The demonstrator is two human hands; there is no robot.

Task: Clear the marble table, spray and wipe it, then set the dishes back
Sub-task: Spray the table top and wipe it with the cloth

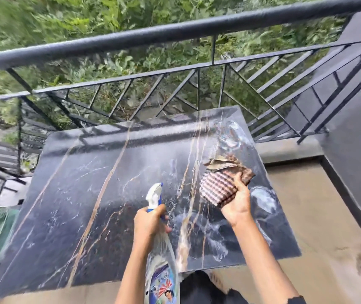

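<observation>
1. Marble table [87, 194] fills the head view, standing just beside the balcony railing [175, 34]. No dishes show on it, so the clearing looks done and you seem to be in the spray-and-wipe step.
2. Your left hand [150, 224] curls its fingers round the neck of the spray bottle [162, 270], with the nozzle aimed forward over the slab, probably to wet more of it.
3. Your right hand [237, 202] grips a bunched checked cloth [219, 187] above the right side, near the wet smears [262, 200], ready to wipe.
4. The bottle is see-through, but I cannot tell how much liquid it holds.
</observation>
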